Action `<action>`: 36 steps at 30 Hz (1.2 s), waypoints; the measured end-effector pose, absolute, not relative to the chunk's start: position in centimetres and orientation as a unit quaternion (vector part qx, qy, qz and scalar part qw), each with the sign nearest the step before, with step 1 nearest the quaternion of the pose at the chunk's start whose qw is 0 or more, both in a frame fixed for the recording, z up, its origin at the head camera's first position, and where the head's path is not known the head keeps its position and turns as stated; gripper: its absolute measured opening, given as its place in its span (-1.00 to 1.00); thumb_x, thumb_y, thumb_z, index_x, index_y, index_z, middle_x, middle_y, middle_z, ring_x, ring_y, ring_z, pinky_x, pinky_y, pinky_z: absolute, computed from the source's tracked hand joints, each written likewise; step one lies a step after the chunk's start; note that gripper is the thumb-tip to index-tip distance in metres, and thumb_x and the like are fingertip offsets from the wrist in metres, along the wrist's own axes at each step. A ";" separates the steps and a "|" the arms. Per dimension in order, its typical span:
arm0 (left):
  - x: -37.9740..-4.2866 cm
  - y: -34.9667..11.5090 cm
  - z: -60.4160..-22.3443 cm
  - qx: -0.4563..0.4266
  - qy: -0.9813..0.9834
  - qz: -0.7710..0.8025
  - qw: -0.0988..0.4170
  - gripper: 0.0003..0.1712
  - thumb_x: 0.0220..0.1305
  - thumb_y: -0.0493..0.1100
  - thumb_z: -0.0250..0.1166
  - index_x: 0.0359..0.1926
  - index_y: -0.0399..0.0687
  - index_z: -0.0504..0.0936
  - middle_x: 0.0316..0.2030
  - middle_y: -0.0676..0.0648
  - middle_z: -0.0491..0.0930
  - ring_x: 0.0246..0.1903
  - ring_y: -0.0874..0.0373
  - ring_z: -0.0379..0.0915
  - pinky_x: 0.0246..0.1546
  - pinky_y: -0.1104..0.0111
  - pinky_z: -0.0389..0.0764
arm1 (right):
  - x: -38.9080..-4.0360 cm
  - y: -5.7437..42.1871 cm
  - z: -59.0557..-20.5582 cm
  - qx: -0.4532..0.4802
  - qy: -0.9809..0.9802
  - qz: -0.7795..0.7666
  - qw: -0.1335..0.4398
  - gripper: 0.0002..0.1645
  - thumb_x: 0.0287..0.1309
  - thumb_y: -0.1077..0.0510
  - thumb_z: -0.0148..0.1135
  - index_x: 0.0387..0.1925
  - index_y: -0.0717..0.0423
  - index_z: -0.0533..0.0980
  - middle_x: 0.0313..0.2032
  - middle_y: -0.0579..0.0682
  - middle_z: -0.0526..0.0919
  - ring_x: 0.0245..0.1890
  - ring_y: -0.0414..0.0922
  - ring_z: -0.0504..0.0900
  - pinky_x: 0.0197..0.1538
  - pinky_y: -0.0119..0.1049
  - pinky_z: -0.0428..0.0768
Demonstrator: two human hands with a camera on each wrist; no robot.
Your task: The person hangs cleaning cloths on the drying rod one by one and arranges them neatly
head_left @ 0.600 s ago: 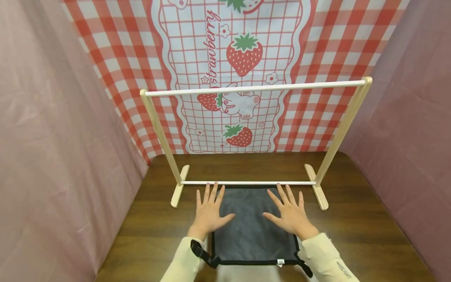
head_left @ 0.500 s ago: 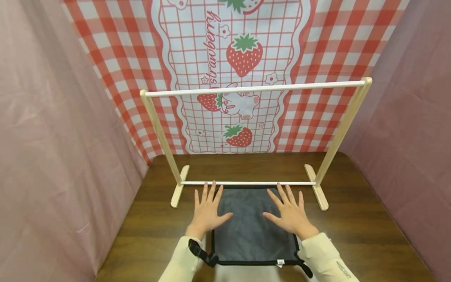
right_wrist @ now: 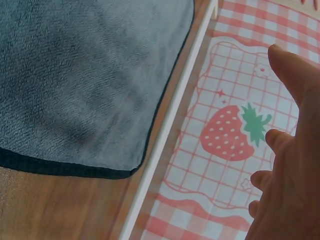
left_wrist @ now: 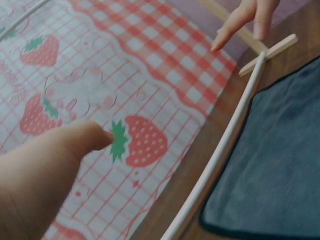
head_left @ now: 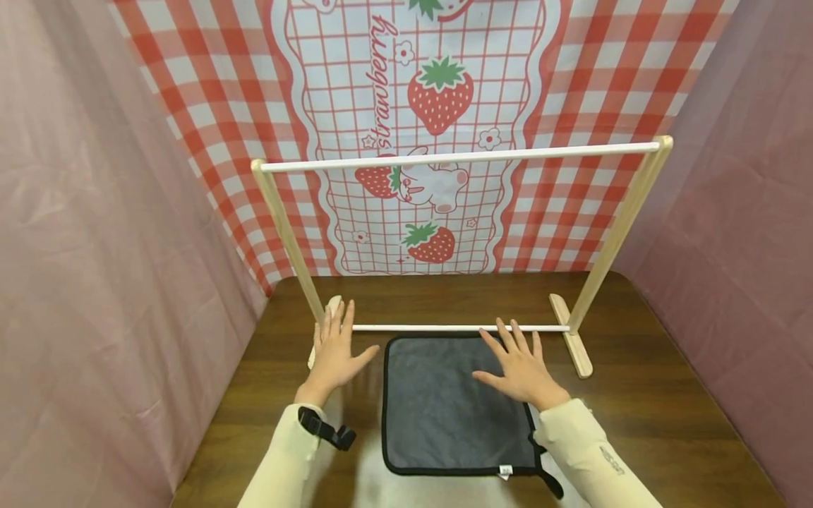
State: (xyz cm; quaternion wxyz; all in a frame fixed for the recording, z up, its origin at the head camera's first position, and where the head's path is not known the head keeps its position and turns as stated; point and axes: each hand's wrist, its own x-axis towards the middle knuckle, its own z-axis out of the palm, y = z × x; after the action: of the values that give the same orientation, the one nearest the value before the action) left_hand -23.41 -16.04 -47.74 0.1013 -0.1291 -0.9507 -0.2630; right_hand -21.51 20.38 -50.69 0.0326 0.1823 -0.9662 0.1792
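A dark grey cloth (head_left: 454, 416) with black edging and a small white tag lies flat on the wooden table (head_left: 641, 423). My left hand (head_left: 333, 360), fingers spread, is to the left of the cloth, over the left foot of the wooden rack; it holds nothing. Over the cloth's right side my right hand (head_left: 524, 367) hovers with spread fingers, its fingertips in line with the lower white bar (head_left: 416, 328). In the left wrist view only the left thumb (left_wrist: 55, 170) shows near, with fingers of the right hand (left_wrist: 245, 22) beyond.
The wooden rack (head_left: 622, 226) stands behind the cloth, its upper white bar (head_left: 464, 159) spanning two posts. A strawberry-print checked cloth (head_left: 438, 99) hangs at the back. Pink curtains (head_left: 114, 254) flank the table. Black straps hang at both sleeves.
My left hand has moved left, off the cloth's left edge toward the rack's left foot. The right hand has shifted only slightly. The cloth stays in place.
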 end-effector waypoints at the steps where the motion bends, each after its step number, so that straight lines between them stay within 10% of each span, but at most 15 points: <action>1: -23.7 -16.5 -47.7 -0.124 -0.946 -0.272 0.123 0.14 0.19 0.16 0.34 0.56 -0.21 -0.08 0.52 -0.32 -0.08 0.49 -0.33 -0.37 0.37 -0.30 -0.24 | -21.7 20.4 -50.8 0.184 -0.967 0.176 0.031 0.04 0.19 -0.38 0.22 0.52 0.05 0.16 0.53 0.29 -0.09 0.49 0.33 -0.20 0.34 0.44 -0.34; 17: -28.2 -22.4 -45.1 -0.022 -0.835 -0.477 0.274 0.10 0.14 -0.27 0.43 0.53 -0.32 -0.07 0.39 -0.45 0.12 0.35 -0.39 0.12 0.32 -0.15 0.22 | -24.0 19.9 -54.3 0.205 -0.966 0.155 0.002 0.01 0.17 -0.31 0.28 0.49 0.08 0.21 0.48 0.36 0.04 0.46 0.38 -0.10 0.32 0.49 -0.21; 36: -33.0 -23.1 -43.3 0.039 -0.721 -0.637 0.269 -0.18 0.23 -0.48 0.25 0.47 -0.33 0.13 0.33 -0.40 0.25 0.30 -0.26 0.23 0.30 -0.03 0.29 | -24.5 17.7 -58.3 0.211 -0.955 0.187 -0.097 0.15 0.06 -0.44 0.29 0.50 0.08 0.17 0.47 0.39 0.01 0.47 0.38 -0.13 0.35 0.45 -0.13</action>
State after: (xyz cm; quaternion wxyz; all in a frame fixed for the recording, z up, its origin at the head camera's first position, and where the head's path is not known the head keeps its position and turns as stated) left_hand -32.98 -23.13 -43.34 0.2690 0.0388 -0.7212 -0.6372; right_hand -24.45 17.67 -58.30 -0.0970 0.2110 -0.9546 0.1866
